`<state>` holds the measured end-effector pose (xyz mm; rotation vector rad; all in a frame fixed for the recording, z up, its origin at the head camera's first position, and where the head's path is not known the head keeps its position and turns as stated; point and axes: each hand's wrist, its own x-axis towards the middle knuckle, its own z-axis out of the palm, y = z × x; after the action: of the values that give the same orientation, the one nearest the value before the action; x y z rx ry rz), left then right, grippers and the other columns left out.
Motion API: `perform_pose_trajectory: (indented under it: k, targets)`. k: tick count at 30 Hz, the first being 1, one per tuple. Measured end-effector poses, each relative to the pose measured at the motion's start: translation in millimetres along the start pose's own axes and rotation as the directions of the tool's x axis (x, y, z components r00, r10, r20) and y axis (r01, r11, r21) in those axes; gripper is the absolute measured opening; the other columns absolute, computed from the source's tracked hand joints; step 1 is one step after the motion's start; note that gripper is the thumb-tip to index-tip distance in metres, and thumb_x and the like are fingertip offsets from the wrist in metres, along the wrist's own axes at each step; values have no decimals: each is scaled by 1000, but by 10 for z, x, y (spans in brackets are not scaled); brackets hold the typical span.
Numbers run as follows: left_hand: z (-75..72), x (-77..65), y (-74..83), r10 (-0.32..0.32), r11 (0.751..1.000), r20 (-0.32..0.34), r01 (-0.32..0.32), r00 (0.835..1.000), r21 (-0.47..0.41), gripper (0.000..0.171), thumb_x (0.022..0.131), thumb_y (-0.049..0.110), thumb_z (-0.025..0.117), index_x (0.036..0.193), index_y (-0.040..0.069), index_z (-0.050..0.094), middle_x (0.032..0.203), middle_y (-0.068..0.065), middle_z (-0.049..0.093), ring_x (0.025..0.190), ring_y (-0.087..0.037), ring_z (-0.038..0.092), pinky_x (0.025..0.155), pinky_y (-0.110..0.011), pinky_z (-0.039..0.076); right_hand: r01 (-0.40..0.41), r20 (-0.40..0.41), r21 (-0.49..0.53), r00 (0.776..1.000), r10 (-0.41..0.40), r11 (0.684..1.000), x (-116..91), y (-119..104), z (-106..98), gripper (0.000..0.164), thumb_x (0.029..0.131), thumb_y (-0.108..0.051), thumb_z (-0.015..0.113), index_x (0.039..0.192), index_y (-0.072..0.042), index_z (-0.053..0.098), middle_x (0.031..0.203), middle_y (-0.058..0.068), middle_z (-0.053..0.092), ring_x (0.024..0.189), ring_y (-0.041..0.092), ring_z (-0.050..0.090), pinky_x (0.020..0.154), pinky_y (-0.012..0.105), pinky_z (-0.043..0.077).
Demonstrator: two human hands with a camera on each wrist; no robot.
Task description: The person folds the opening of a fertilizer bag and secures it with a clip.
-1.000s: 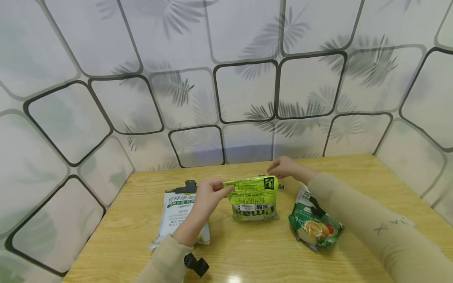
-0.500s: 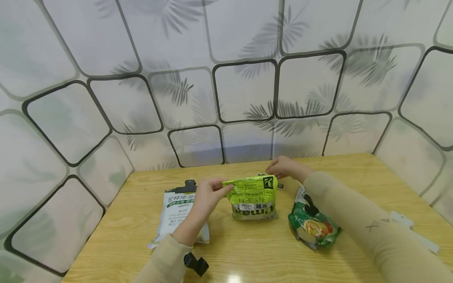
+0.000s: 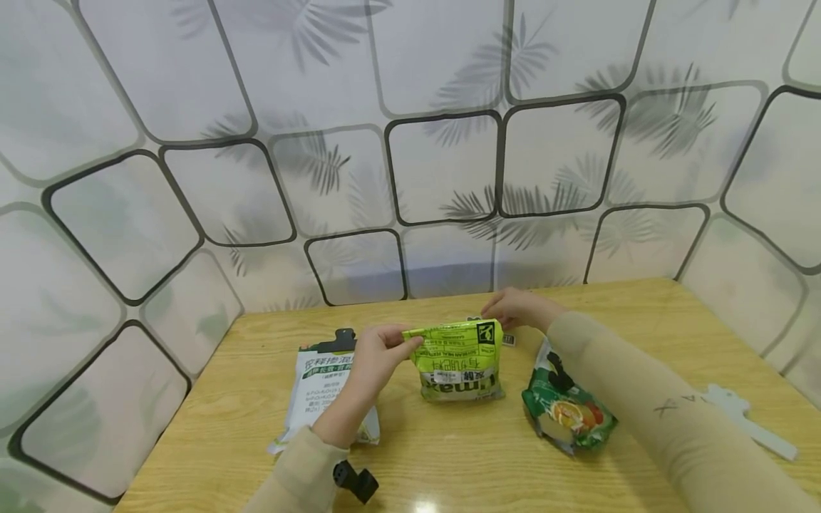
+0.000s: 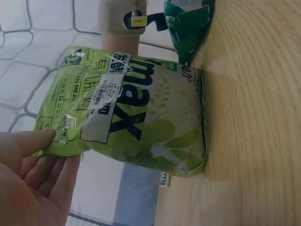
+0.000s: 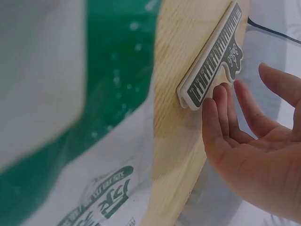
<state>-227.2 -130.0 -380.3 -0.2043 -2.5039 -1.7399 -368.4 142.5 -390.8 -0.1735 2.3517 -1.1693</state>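
Note:
A lime-green fertilizer bag [image 3: 458, 363] stands upright on the table near the middle. My left hand [image 3: 378, 356] pinches its top left corner between thumb and fingers, as the left wrist view also shows on the bag [image 4: 150, 113]. Behind the bag my right hand [image 3: 518, 308] reaches down with loosely bent fingers. In the right wrist view a bag clip with a piano-key print [image 5: 214, 59] lies on the table, and the fingertips of my right hand [image 5: 258, 122] are right at its near end. The bag hides most of this clip [image 3: 509, 340] in the head view.
On the left lies a white bag [image 3: 317, 388] with a black clip [image 3: 343, 340] on its top. A green fruit-print bag [image 3: 567, 417] with a black clip [image 3: 560, 374] lies at right. Beyond my right sleeve is a white clip [image 3: 750, 420]. A patterned curtain [image 3: 449, 171] surrounds the table.
My right forearm has shifted slightly left, so more of the white clip at the far right shows. The left hand keeps its pinch on the lime-green bag.

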Motion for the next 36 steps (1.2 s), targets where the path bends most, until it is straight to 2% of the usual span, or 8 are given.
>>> perform_pose_trajectory:
  k: [3,9,12,18,23,30,36]
  targets:
    - [0,3,-3,-2,1000,2,2,1000,-2,26,98,9,76,123,3,79,51,5,39,52,-13,24,62,-27,35,-1,6,-27,1000,2,1000,-11,-2,8,43,109,-16,59,144,9,59,122,17,70,84,11,67,89,33,64]
    - [2,9,0,3,1000,-2,-3,1000,-1,26,98,9,75,123,1,79,51,6,37,53,-13,24,63,-27,36,2,-11,-49,1000,-2,999,-7,-7,37,40,110,-15,57,142,9,61,135,24,64,92,15,67,93,36,64]
    - [2,1,1,-1,1000,-1,1,1000,-3,28,98,9,75,125,0,78,51,6,37,52,-12,24,62,-26,37,-1,-20,-49,1000,0,999,3,5,46,38,110,-13,55,140,9,62,135,25,63,89,15,66,92,36,64]
    - [6,-12,-2,2,1000,0,-2,1000,0,29,98,9,75,125,-1,77,52,6,38,53,-11,26,62,-27,36,-6,-34,-61,999,4,998,33,31,58,37,109,-12,56,137,9,65,123,18,69,77,10,61,79,29,62]
    - [6,-19,-3,1,1000,1,-1,1000,-2,30,99,8,75,127,-2,76,52,7,38,53,-11,26,63,-27,36,5,-32,-59,999,-7,998,31,31,56,35,108,-10,56,135,10,66,116,18,73,73,9,64,78,31,64]
    - [7,-30,11,10,1000,-2,-10,1000,-14,30,98,8,75,126,-3,76,51,6,39,52,-11,25,63,-27,36,20,-58,-54,998,-23,998,32,29,75,27,107,-7,59,123,10,71,88,4,71,65,7,62,69,26,62]
    - [5,-36,20,16,1000,-2,-16,1000,-27,29,98,8,76,125,-3,76,51,5,38,53,-12,24,63,-27,36,15,-104,-55,994,-21,998,75,44,85,22,104,-7,64,117,8,73,92,6,71,66,8,63,68,25,61]
